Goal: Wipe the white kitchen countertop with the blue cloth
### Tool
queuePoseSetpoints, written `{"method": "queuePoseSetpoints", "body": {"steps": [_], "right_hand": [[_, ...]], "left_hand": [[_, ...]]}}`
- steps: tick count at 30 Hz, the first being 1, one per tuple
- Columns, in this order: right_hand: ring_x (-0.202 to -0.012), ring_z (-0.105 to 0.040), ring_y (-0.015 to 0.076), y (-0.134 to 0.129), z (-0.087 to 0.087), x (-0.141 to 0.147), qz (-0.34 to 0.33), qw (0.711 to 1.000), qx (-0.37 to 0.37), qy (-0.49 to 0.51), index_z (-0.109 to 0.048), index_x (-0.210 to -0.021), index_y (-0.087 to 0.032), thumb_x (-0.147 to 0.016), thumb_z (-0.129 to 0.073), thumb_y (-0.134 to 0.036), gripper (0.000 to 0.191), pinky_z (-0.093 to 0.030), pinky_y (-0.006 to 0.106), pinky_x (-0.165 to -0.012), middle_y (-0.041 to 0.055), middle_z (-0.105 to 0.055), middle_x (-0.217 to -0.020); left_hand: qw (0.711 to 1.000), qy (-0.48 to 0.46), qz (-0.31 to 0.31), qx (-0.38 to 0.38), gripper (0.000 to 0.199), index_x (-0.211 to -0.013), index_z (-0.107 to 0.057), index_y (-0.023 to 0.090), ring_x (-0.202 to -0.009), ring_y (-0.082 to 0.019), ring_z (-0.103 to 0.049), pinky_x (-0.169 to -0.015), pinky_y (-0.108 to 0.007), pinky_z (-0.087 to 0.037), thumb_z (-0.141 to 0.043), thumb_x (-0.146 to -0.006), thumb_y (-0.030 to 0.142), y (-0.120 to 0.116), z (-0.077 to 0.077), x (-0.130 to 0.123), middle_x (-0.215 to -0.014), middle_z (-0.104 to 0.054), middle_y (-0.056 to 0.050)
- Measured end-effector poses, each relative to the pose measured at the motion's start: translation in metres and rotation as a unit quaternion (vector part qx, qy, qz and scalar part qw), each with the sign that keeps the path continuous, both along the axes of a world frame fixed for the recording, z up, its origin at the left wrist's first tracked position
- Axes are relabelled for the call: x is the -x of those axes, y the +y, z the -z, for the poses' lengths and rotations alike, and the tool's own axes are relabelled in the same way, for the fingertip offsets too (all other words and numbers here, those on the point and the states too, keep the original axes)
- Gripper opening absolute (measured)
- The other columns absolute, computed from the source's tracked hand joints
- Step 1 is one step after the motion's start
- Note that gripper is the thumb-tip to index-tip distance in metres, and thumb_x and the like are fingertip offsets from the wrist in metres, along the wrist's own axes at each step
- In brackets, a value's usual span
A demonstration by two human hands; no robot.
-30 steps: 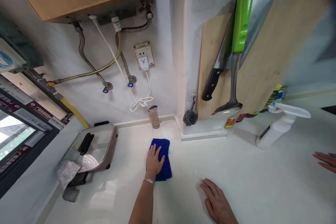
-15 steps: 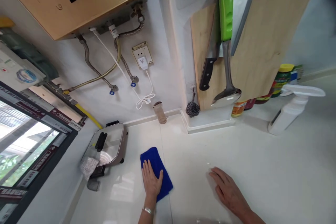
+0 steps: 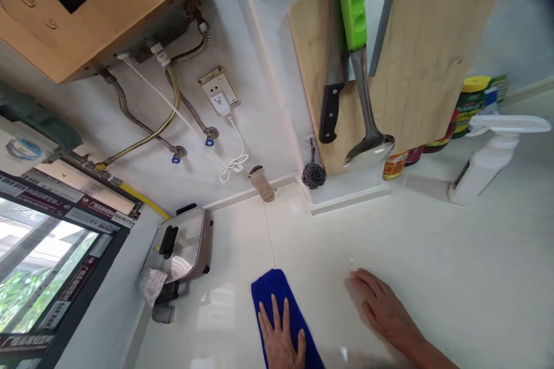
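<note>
A folded blue cloth [image 3: 270, 285] lies on the glossy white countertop [image 3: 234, 253] near the bottom of the view. Flat on top of it rests my left hand [image 3: 282, 334], fingers spread and the wrist cut off by the lower edge. To the right, my right hand [image 3: 383, 305] leans on the bare counter with its fingers stretched out, holding nothing. Just beyond its fingertips is a tiny white speck. Farther right stands a white spray bottle [image 3: 485, 170], apart from both hands.
An electric pan [image 3: 203, 242] with a glass lid sits at left by the window. A small brown bottle [image 3: 262, 184] stands against the wall. A cutting board [image 3: 415, 86], knife [image 3: 331, 112], ladle [image 3: 367, 104] and steel scrubber [image 3: 313, 174] hang at right, above several jars.
My left hand and the blue cloth have slid toward the bottom of the view and slightly right. The right hand stays nearly in place. The camera view has shifted a little.
</note>
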State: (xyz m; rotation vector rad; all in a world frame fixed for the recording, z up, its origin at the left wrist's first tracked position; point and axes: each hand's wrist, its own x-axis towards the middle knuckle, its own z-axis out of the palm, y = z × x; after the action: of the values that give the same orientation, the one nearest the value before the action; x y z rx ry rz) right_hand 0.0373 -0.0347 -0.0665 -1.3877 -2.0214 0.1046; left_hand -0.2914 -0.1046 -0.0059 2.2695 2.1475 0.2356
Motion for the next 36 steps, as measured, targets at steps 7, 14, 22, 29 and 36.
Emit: {"method": "queuePoseSetpoints", "body": {"steps": [7,14,22,29,36], "right_hand": [[-0.136,-0.047,0.0250,0.001,-0.003,0.002,0.010,1.000,0.001,-0.010,-0.056,-0.135,-0.018,-0.083,-0.045,-0.010,0.054,-0.049,0.043,-0.111,0.0103,-0.055,-0.144],[-0.137,-0.045,0.0249,0.001,-0.010,0.002,0.006,1.000,0.004,-0.014,-0.055,-0.136,-0.017,-0.081,-0.045,-0.008,0.057,-0.048,0.042,-0.110,0.0109,-0.053,-0.145],[-0.135,-0.047,0.0258,0.003,-0.014,0.000,0.005,1.000,0.013,-0.021,-0.056,-0.136,-0.017,-0.076,-0.046,-0.009,0.061,-0.049,0.041,-0.107,0.0103,-0.054,-0.144],[-0.134,-0.048,0.0240,0.007,-0.019,-0.004,-0.001,0.999,0.003,-0.046,-0.057,-0.137,-0.017,-0.077,-0.048,-0.012,0.061,-0.050,0.037,-0.104,0.0092,-0.055,-0.145],[-0.130,-0.054,0.0245,0.010,-0.023,-0.009,-0.001,0.998,-0.004,-0.058,-0.062,-0.131,-0.018,-0.078,-0.050,-0.013,0.055,-0.055,0.035,-0.098,0.0102,-0.061,-0.138]], "left_hand": [[0.996,0.003,0.094,-0.003,0.082,-0.159,-0.023,0.033,-0.155,-0.044,0.000,-0.122,-0.068,-0.027,-0.063,-0.089,0.043,0.036,-0.019,-0.049,-0.170,-0.010,0.000],[0.996,-0.027,0.079,-0.015,0.075,-0.160,-0.023,0.032,-0.156,-0.041,0.003,-0.124,-0.067,-0.024,-0.057,-0.093,0.036,0.108,-0.027,-0.092,-0.171,-0.012,-0.001],[0.997,-0.027,0.065,-0.019,0.063,-0.157,-0.034,0.031,-0.156,-0.039,-0.003,-0.124,-0.065,-0.024,-0.050,-0.096,0.030,0.213,-0.030,-0.104,-0.169,-0.024,-0.002],[0.997,-0.029,0.067,-0.036,0.061,-0.154,-0.042,0.029,-0.156,-0.040,-0.004,-0.125,-0.063,-0.023,-0.055,-0.095,0.034,0.286,-0.033,-0.107,-0.168,-0.027,-0.004],[0.994,-0.034,0.103,-0.021,0.061,-0.153,-0.043,0.029,-0.157,-0.039,-0.008,-0.126,-0.061,-0.021,-0.054,-0.095,0.041,0.343,-0.032,-0.108,-0.166,-0.031,-0.003]]}}
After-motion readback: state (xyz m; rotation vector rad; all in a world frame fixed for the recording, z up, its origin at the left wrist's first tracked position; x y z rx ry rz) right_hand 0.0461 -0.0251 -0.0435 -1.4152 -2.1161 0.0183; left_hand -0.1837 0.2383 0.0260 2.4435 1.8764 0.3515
